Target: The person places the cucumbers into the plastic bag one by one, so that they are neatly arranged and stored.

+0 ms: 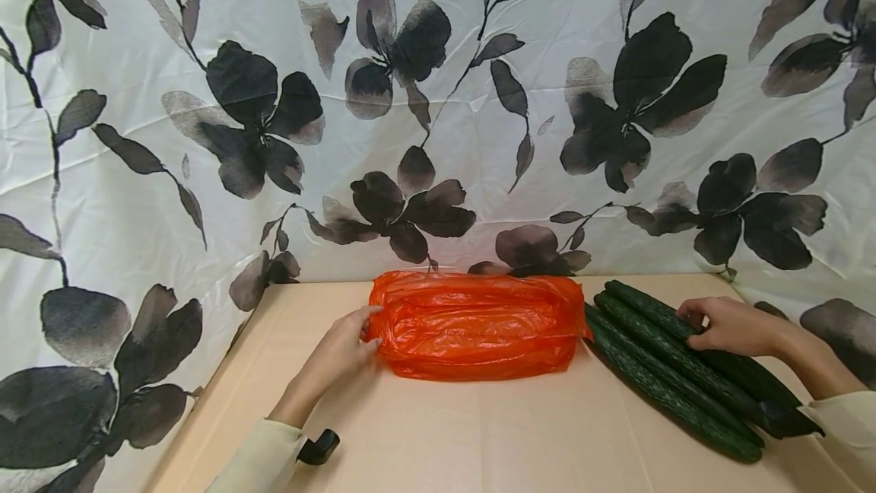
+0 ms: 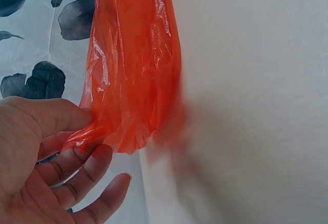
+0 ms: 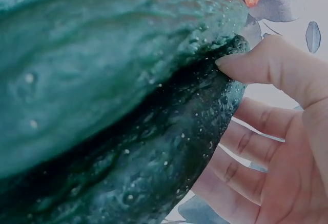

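A crinkled orange-red plastic bag [image 1: 479, 329] lies flat and wide at the back of the table. My left hand [image 1: 345, 348] pinches its left end; in the left wrist view a gathered corner of the bag [image 2: 130, 75] sits between thumb and fingers. Right of the bag, three long dark green cucumbers lie side by side on a slant. My right hand [image 1: 742, 329] grips the rightmost cucumber [image 1: 645, 309], thumb on top and fingers along its outer side. In the right wrist view this cucumber [image 3: 154, 147] sits against its neighbour [image 3: 113, 60].
The tabletop [image 1: 445, 432] is pale beige. A white cloth with dark flowers [image 1: 513, 128] hangs behind and at the sides. Black wrist-worn pieces [image 1: 319, 447] show by both sleeves, and the right one overlaps the near ends of the cucumbers.
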`<state>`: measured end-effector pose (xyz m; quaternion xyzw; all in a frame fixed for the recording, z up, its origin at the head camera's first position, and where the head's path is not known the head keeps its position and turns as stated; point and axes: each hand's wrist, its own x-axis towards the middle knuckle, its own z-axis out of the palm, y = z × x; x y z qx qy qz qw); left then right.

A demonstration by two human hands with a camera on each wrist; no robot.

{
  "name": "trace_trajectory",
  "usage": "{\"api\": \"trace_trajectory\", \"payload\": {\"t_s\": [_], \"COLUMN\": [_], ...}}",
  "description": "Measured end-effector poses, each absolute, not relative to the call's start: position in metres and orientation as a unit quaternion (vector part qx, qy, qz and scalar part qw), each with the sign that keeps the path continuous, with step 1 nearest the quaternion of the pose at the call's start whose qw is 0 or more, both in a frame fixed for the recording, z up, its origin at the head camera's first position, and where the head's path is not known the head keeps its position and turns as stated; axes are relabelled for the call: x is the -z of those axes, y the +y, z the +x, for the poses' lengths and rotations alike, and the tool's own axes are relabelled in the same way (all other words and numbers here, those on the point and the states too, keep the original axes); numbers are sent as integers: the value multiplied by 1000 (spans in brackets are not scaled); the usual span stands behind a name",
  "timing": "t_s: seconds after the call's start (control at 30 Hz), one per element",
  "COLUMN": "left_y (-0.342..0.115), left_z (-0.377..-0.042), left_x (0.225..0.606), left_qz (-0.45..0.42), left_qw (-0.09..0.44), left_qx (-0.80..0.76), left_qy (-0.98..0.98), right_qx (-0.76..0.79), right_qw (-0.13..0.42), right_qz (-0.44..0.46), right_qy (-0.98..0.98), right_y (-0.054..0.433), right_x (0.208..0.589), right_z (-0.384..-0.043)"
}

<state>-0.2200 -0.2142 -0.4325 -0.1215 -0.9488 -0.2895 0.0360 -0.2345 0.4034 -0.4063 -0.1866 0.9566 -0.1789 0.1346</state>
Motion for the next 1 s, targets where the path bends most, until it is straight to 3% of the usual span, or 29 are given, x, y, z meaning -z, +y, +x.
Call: {"api": "trace_trajectory", "payload": {"t_s": [0.53, 1.0], "left_y": [-213, -209], "left_z": [-221, -222], "left_x": [433, 432], "left_qz": [-125, -122], "left_qw": [37, 35], "left_qx": [289, 287], "left_qy": [-948, -949], "right_qx": [188, 277], "right_qw": [178, 206], "right_qz": [-197, -272], "right_qy": [946, 898], "right_y": [413, 414], "right_x": [395, 384], "right_z": [-242, -252]}}
